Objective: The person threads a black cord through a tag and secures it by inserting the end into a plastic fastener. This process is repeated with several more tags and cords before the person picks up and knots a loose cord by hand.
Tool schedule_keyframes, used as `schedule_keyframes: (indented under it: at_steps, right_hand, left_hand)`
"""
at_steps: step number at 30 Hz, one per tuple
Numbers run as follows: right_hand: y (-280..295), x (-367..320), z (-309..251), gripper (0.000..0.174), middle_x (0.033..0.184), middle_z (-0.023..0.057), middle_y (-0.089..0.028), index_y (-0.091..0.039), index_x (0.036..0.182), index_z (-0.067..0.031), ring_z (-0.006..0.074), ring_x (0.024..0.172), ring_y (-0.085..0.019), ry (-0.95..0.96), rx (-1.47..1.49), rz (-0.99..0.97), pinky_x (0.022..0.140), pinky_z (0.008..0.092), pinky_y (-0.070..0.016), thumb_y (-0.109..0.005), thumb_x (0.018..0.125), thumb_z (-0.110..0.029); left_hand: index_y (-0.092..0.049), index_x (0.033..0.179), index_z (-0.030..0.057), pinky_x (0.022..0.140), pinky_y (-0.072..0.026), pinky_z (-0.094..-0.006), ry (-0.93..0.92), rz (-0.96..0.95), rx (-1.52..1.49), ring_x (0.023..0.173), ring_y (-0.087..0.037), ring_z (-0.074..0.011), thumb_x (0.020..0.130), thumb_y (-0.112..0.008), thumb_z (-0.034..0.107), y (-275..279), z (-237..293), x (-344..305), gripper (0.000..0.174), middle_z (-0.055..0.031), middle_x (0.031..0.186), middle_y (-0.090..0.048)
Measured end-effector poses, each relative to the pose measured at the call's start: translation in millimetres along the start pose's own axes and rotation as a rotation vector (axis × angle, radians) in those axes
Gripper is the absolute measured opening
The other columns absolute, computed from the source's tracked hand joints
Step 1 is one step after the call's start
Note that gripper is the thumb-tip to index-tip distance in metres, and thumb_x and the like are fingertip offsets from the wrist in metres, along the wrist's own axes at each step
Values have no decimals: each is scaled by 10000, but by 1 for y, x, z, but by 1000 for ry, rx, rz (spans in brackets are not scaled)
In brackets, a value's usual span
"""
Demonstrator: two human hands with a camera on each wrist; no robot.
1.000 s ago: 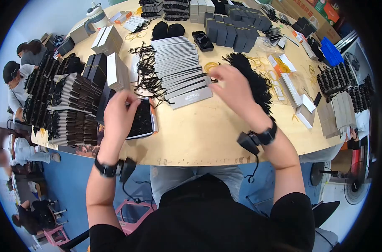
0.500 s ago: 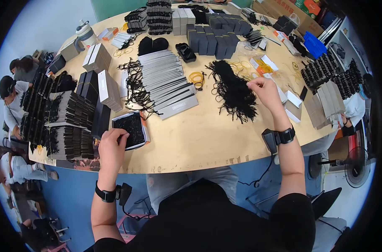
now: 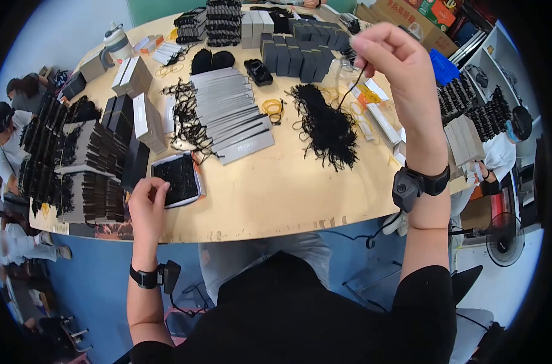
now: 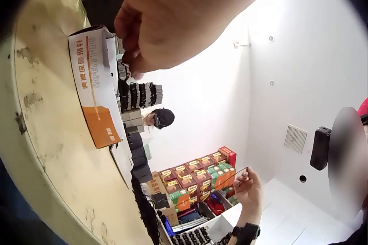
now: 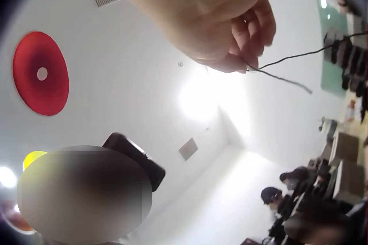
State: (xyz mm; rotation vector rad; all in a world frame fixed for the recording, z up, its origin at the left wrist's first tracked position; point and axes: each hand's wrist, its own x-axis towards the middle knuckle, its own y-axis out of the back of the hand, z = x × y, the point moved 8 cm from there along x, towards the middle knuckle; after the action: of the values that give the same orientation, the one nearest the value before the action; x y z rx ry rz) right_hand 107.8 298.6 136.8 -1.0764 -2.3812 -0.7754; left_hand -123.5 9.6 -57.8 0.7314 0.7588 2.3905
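High over the right part of the table, my right hand (image 3: 400,70) pinches a thin black cord (image 3: 352,90) between thumb and fingers. The cord runs down toward a heap of black cords (image 3: 327,130); in the right wrist view a short end sticks out past the fingertips. My left hand (image 3: 145,203) is at the near left corner of a small open box (image 3: 201,182), its thumb and fingers bent together. Black small pieces fill that box, and its side carries safety pin lettering in the left wrist view. I cannot tell whether the left fingertips hold a piece.
Overlapping grey tags (image 3: 227,109) with black strings lie mid-table. Yellow rubber bands (image 3: 273,109) sit beside them. Tall stacks of strung tags (image 3: 88,170) crowd the left, with a white box (image 3: 147,124) nearby. Dark boxes (image 3: 297,60) stand at the back. Other people sit around the room.
My right hand went from the front grey tag to the cord heap, then rose with a cord. My left hand came down to the pin box. The head view shifted.
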Motion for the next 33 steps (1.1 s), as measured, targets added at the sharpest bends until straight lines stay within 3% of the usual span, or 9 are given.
schedule_keyframes:
  at_steps: [2,6,15,18,19,20,22,29,33]
  right_hand:
    - [-29,-7,-17,117,691,0,-577,-612,884,-20,37,619,-521,-46,91,-152,536,175,-405,-599,823,-120]
    - [-42,-32,-23,153,676,4,-563,-601,938,-10,33,562,-513,-104,113,-78,461,163,-403,-594,826,-113]
    - [-32,-164,155,152,647,28,-594,-579,919,-13,53,485,-518,-773,156,41,431,185,-419,-637,790,-68]
    - [-22,-198,182,146,641,36,-597,-579,908,-10,59,500,-524,-797,0,82,450,201,-423,-636,795,-83]
    - [-11,-193,172,152,667,49,-590,-585,895,-14,97,511,-536,-583,-353,72,477,241,-437,-644,784,-99]
    - [-6,-197,173,152,667,49,-590,-585,895,-14,97,511,-536,-591,-358,75,477,241,-437,-644,784,-99]
    - [0,-182,135,148,725,63,-579,-597,883,-34,146,532,-550,-260,-794,71,503,269,-452,-653,768,-109]
    - [-46,-189,129,112,762,82,-536,-556,775,-44,264,765,-546,-115,-711,-413,654,346,-465,-640,709,-80]
    - [-63,-187,132,91,783,98,-514,-528,783,-33,277,788,-528,-57,-789,-424,675,353,-448,-604,743,-64]
  left_hand:
    - [-570,793,-16,539,-376,-211,87,37,-67,581,-455,-69,810,-609,38,3,-11,-4,69,-24,647,-519]
    - [-588,836,-19,571,-393,-171,132,87,-170,611,-473,-31,830,-600,45,7,-24,-11,66,3,662,-549]
    - [-600,871,-17,624,-421,-166,145,80,-248,672,-519,-37,830,-614,50,7,-30,-34,80,-2,748,-588]
    - [-599,878,-17,632,-429,-172,133,64,-233,682,-531,-43,831,-612,48,4,-23,-39,81,-7,764,-593]
    - [-599,881,-16,638,-431,-175,130,66,-224,687,-534,-45,831,-612,48,4,-21,-40,83,-7,766,-594]
    - [-599,885,-15,643,-433,-178,128,69,-213,691,-537,-47,831,-612,48,4,-21,-41,84,-8,767,-595]
    - [-600,892,-10,651,-431,-180,117,59,-239,695,-534,-48,830,-613,47,4,-23,-41,85,-7,769,-592]
    - [-596,884,-10,620,-404,-164,146,93,-302,681,-514,-37,833,-606,35,6,-24,-44,68,4,767,-583]
    - [-581,904,-5,615,-404,-160,185,59,-314,700,-529,-38,848,-584,37,3,-27,-46,69,-2,794,-594]
